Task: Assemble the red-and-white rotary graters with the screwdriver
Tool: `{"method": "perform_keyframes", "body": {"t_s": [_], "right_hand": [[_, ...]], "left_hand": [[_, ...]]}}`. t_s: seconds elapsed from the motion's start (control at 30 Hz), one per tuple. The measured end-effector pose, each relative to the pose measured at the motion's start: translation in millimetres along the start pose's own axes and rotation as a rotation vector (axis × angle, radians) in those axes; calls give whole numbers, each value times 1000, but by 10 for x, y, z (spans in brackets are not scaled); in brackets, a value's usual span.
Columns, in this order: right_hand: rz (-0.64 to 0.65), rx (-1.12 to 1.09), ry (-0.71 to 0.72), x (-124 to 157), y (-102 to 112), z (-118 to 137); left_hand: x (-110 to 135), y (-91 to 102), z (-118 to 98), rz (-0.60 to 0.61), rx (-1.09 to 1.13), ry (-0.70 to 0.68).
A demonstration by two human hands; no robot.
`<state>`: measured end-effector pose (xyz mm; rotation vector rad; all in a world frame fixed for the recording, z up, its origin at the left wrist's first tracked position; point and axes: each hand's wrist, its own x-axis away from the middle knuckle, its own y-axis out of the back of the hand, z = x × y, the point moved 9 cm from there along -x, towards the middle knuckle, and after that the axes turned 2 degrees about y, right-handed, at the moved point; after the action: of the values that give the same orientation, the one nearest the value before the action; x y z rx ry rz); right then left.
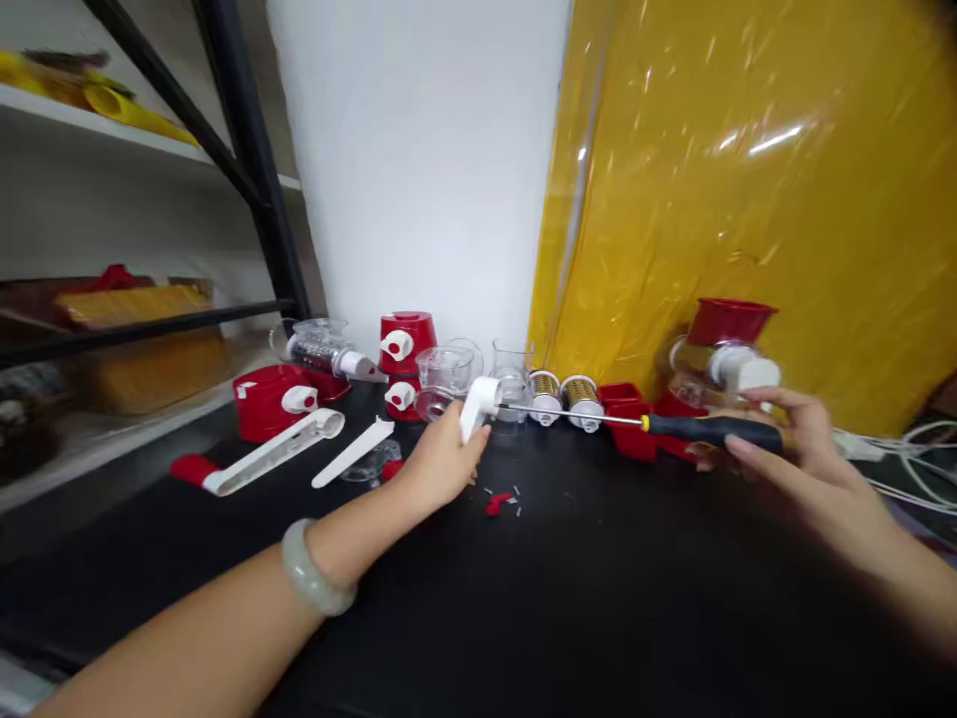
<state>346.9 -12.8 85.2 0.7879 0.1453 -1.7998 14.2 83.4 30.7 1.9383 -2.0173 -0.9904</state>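
My left hand (438, 464) is closed on a white plastic crank piece (477, 407), its round end sticking up past the fingers. A screwdriver (703, 430) with a black and yellow handle lies level across the view, its tip at that round end. The back of its handle sits between the thumb and fingers of my right hand (811, 459), which is slightly blurred. Just below my left hand, small screws (512, 500) and a little red plastic piece (494, 507) lie on the black table. Left of it are a white strip (353, 453) and a crank handle (276, 451) with a red grip.
Red grater bases (269, 404) and clear plastic hoppers (445, 369) stand along the back. Metal grater drums (581, 399) sit beside red parts (628, 424). An assembled red grater (725, 339) is behind my right hand. White cables (923, 454) lie at right.
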Motion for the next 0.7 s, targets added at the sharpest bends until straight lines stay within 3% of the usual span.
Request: {"method": "perform_keyframes", "body": {"t_s": [0.13, 0.33, 0.57, 0.7], "right_hand": [[44, 45, 2, -2, -26, -77], [13, -245, -40, 9, -33, -102], [54, 90, -41, 26, -50, -76], [77, -107, -91, 54, -68, -138]], "left_hand": [[54, -17, -35, 31, -16, -4], [55, -6, -22, 39, -9, 46], [59, -22, -28, 53, -7, 37], [59, -26, -5, 58, 2, 66]]}}
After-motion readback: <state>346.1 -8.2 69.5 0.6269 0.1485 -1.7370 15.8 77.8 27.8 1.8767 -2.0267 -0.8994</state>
